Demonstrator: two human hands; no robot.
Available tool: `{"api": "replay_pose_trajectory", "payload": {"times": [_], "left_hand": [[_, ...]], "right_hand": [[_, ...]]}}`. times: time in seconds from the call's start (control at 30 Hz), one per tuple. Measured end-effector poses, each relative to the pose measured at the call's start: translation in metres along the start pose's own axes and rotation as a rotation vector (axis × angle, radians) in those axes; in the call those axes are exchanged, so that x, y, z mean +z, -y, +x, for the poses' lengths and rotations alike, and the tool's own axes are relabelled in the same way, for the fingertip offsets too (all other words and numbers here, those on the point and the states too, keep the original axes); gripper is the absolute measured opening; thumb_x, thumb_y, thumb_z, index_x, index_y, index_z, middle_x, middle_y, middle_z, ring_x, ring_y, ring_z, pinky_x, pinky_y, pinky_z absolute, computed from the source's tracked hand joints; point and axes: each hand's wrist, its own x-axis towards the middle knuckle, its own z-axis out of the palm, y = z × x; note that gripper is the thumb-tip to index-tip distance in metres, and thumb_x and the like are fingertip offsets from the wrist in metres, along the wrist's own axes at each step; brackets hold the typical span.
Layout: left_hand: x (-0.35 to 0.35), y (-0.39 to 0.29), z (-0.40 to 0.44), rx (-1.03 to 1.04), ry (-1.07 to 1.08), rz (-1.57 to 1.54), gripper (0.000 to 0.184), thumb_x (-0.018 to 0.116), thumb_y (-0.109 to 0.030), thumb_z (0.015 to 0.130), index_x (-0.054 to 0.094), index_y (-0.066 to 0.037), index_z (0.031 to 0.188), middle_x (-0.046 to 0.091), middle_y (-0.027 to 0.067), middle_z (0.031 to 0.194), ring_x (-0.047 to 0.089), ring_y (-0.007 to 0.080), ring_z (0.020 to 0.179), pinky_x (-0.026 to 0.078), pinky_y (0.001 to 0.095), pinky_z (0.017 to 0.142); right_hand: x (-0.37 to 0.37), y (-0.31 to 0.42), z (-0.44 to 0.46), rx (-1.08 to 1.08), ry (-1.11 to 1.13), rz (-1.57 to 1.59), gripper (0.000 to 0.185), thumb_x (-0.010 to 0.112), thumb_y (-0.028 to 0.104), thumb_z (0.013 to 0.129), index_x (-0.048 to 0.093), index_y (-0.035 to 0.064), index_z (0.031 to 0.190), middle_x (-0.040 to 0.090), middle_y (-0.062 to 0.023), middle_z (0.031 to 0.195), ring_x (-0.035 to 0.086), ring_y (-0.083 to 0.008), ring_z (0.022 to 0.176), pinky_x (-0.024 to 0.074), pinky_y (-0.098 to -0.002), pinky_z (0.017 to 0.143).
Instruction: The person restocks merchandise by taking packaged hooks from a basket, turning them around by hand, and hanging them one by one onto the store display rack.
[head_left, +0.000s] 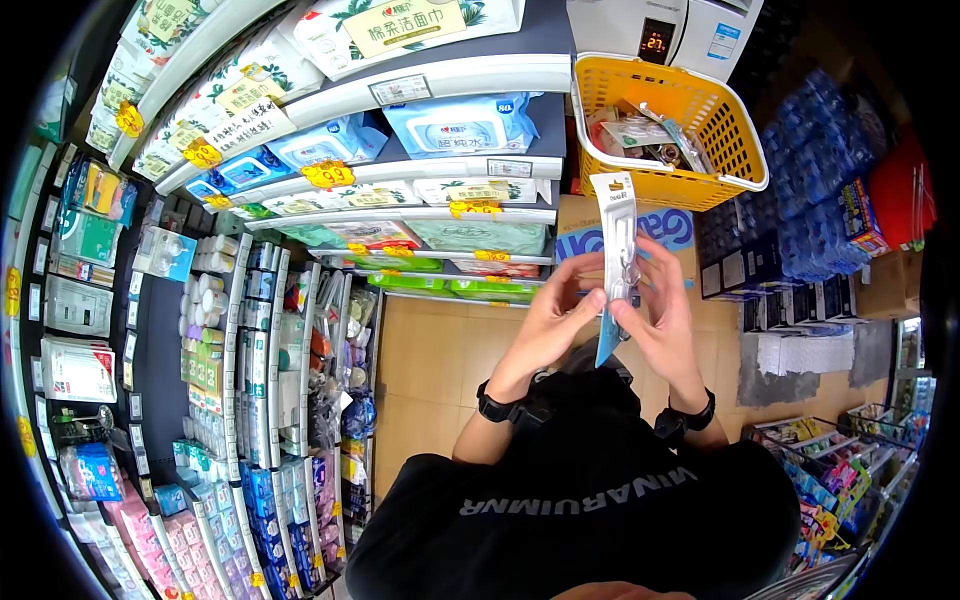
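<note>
A narrow blister pack [618,225] with a white card and a clear plastic front is held upright between both hands, its lower end bluish. What lies inside the plastic is too small to name. My left hand [562,318] grips the pack from the left side, thumb against its edge. From the right, my right hand [660,312] has its thumb and curled fingers on the same pack. Just beyond the pack stands a yellow plastic basket [735,135] with several packaged goods [655,135] inside.
Shelves with wet wipe packs [462,125] and face towel packs [400,32] rise ahead and to the left. Under the basket is a printed cardboard box [580,222]. Shrink-wrapped bottles [820,215] are stacked at right. Wire racks of snacks [830,470] stand at lower right.
</note>
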Motion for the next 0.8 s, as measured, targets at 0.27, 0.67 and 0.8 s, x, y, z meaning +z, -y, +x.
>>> {"api": "replay_pose_trajectory", "payload": {"times": [0.27,0.67,0.8], "left_hand": [[-0.001,0.014,0.001,-0.113,0.117,0.011,0.070,0.061,-0.039,0.104,0.035,0.000,0.155,0.057,0.0112,0.135,0.060,0.0160,0.109,0.049,0.0322,0.095],[0.005,0.007,-0.002,-0.065,-0.165,0.252,0.048,0.078,-0.017,0.092,0.058,-0.002,0.133,0.065,0.0034,0.101,0.063,0.0065,0.076,0.050,0.0224,0.065],[0.002,0.005,-0.004,-0.018,-0.302,0.252,0.041,0.075,-0.009,0.094,0.061,-0.002,0.131,0.068,0.0030,0.097,0.061,0.0040,0.074,0.048,0.0203,0.061]], "right_hand": [[-0.003,-0.008,-0.002,0.029,0.086,0.035,0.074,0.073,0.011,0.092,0.033,0.0013,0.152,0.039,-0.0208,0.155,0.039,-0.0330,0.146,0.0310,-0.0472,0.121],[-0.015,-0.018,-0.002,-0.124,-0.005,0.032,0.056,0.064,0.015,0.099,0.044,-0.0042,0.148,0.052,-0.0182,0.145,0.051,-0.0276,0.133,0.0411,-0.0440,0.111],[-0.018,-0.017,0.001,-0.113,-0.131,0.001,0.045,0.061,0.006,0.101,0.048,-0.0044,0.143,0.061,-0.0134,0.131,0.058,-0.0190,0.118,0.0469,-0.0318,0.100]]}}
